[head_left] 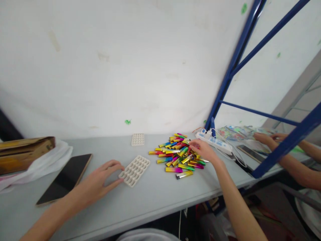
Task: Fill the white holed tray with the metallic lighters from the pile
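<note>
My left hand [107, 175] is at the near-left corner of a white tray with rows of small hollows [134, 170]. Its thumb and forefinger grip the corner, and the tray lies flat on the table. To the right spreads a loose pile of shiny lighters [175, 152] in gold, red, blue, green and purple. My right hand [203, 150] reaches into the pile's upper right side, its fingers closed at a lighter there; the fingertips partly cover it. One lighter [184, 174] with a dark end lies at the pile's near edge.
A second white tray [137, 139] lies near the wall. At left are a dark tablet [65, 179], a cardboard box [27, 152] and white plastic [56, 155]. A power strip [214, 142] with cables and a blue metal frame [232, 72] stand right. Beyond are another person's hands [265, 139].
</note>
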### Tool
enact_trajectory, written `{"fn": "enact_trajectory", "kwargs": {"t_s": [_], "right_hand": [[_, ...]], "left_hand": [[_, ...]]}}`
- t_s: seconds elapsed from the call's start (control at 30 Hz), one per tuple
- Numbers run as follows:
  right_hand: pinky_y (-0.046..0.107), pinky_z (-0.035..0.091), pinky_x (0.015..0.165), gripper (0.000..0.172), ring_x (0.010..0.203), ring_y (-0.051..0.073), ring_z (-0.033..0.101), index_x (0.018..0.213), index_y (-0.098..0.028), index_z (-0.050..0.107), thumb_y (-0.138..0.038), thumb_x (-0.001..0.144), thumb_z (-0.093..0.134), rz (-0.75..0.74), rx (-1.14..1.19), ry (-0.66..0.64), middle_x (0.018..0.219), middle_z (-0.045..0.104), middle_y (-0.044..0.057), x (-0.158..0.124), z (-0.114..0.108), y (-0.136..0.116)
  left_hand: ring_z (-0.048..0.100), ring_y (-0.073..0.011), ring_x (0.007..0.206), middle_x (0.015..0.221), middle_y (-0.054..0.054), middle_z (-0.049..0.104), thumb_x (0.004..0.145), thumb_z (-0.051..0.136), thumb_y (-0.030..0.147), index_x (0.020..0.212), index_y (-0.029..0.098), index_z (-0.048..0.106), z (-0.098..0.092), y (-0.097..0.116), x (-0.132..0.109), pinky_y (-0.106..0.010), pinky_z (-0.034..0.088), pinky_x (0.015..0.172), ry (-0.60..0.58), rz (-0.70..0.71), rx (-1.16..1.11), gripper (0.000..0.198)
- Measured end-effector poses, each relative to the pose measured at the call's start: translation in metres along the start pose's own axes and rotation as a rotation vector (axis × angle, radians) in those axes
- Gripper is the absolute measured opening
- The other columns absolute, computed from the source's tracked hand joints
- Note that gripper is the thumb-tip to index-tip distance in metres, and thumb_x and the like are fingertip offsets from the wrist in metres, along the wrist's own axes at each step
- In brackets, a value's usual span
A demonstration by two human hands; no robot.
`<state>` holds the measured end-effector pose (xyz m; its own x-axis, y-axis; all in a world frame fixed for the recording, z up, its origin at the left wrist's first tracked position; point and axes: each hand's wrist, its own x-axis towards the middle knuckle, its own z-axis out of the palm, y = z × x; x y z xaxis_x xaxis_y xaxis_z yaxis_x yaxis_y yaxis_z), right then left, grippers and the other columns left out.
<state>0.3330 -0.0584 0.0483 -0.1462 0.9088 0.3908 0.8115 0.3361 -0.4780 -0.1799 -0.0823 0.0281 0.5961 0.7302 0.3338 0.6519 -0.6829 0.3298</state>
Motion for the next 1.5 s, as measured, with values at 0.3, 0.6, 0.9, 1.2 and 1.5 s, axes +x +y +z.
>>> {"fn": "enact_trajectory", "kwargs": {"t_s": [0.3, 0.6, 0.9, 1.2, 1.5], "right_hand": [[0.047, 0.056, 0.104, 0.024, 0.111, 0.032, 0.073, 0.109, -0.021, 0.079, -0.029, 0.09, 0.066, 0.158, -0.147, -0.061, 0.117, 0.08, 0.014, -0.051, -0.025, 0.032], [0.048, 0.051, 0.114, 0.038, 0.125, 0.032, 0.071, 0.121, -0.02, 0.08, -0.018, 0.086, 0.064, 0.15, -0.23, -0.076, 0.131, 0.077, 0.016, -0.056, -0.026, 0.054], [0.047, 0.059, 0.094, 0.031, 0.104, 0.034, 0.074, 0.101, -0.022, 0.083, -0.046, 0.084, 0.077, 0.198, 0.084, 0.016, 0.112, 0.081, 0.014, -0.047, -0.024, 0.044], [0.041, 0.061, 0.086, 0.053, 0.1, 0.028, 0.074, 0.099, -0.023, 0.073, -0.068, 0.075, 0.085, 0.289, 0.949, 0.294, 0.105, 0.078, 0.008, 0.002, 0.017, -0.035], [0.03, 0.055, 0.064, 0.05, 0.061, 0.013, 0.056, 0.103, -0.027, 0.059, -0.072, 0.086, 0.075, 0.142, 1.234, -0.008, 0.071, 0.053, -0.006, 0.034, 0.072, -0.141]], "left_hand": [[0.067, -0.0407, 0.113, 0.12, -0.017, 0.069, 0.088, 0.063, 0.064, 0.145, 0.025, 0.062, 0.046, 0.055, 0.003, -0.055, 0.053, 0.1, 0.1, -0.268, 0.276, 0.069], [0.062, -0.0308, 0.134, 0.145, -0.009, 0.066, 0.086, 0.071, 0.039, 0.149, 0.028, 0.056, 0.024, 0.033, 0.05, -0.044, 0.047, 0.118, -0.157, 0.015, -0.075, 0.065], [0.06, -0.034, 0.138, 0.149, -0.012, 0.065, 0.081, 0.08, 0.044, 0.146, 0.023, 0.059, 0.034, 0.018, 0.097, -0.046, 0.044, 0.122, -0.231, 0.081, -0.156, 0.071], [0.062, -0.0335, 0.128, 0.133, -0.012, 0.068, 0.083, 0.081, 0.05, 0.133, 0.023, 0.066, 0.056, 0.015, 0.089, -0.048, 0.047, 0.117, -0.047, 0.074, -0.133, 0.059], [0.065, -0.0319, 0.114, 0.117, -0.009, 0.067, 0.072, 0.091, 0.049, 0.116, 0.021, 0.067, 0.058, 0.028, 0.081, -0.046, 0.051, 0.107, -0.03, -0.025, -0.145, 0.058]]}}
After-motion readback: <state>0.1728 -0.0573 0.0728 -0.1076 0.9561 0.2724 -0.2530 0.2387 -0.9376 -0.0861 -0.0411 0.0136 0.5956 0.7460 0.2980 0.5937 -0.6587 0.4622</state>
